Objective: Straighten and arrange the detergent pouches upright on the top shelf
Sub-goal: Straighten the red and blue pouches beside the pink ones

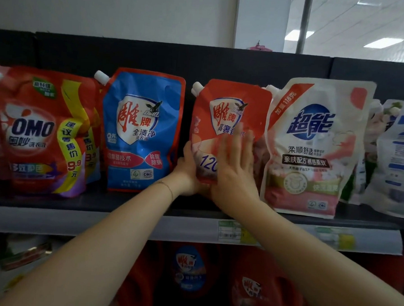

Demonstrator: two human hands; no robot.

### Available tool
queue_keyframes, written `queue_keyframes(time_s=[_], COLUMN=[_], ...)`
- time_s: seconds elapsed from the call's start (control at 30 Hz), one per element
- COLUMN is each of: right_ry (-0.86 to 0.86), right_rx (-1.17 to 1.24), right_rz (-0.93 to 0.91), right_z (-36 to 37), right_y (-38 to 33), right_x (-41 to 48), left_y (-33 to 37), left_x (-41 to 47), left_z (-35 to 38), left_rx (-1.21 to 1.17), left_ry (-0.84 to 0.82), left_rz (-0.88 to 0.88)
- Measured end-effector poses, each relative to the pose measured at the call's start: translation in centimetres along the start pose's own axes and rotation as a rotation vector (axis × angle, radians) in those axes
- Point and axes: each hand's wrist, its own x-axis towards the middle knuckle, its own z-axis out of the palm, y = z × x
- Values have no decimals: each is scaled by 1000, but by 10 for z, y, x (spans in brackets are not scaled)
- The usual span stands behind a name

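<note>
Two bare forearms reach up past the price rail [75,223]. The left hand [188,171] has its grip curled round the lower left edge of the red pouch [231,103]. The right hand [235,171] lies flat on its front, fingers straight, grip released. The pouch stands on the top shelf [100,204], just beside the white pouch [313,147], with a gap to the blue pouch [141,131].

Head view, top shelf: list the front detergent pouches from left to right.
Red plastic OMO pouch → blue plastic spouted pouch → smaller red plastic pouch → white-and-pink plastic pouch → white plastic pouch with blue print.
</note>
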Motion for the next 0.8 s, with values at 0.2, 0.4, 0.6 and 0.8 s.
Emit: queue_keyframes(time_s=[0.2,0.4,0.6,0.8], right_ry=[-386,-556,-580,-583], right_rx=[-215,-388,-396,-366], right_rz=[-214,-157,-90,-158], right_z=[-9,3,13,17], right_y=[3,3,9,21], right_x=[10,27,41,48], left_y=[0,-5,5,6], left_x=[-2,9,22,32], left_z=[-10,-12,-2,4], left_rx=[119,57,43,37], left_ry=[-53,28,57,79], left_rz=[-59,-70,-174,-207])
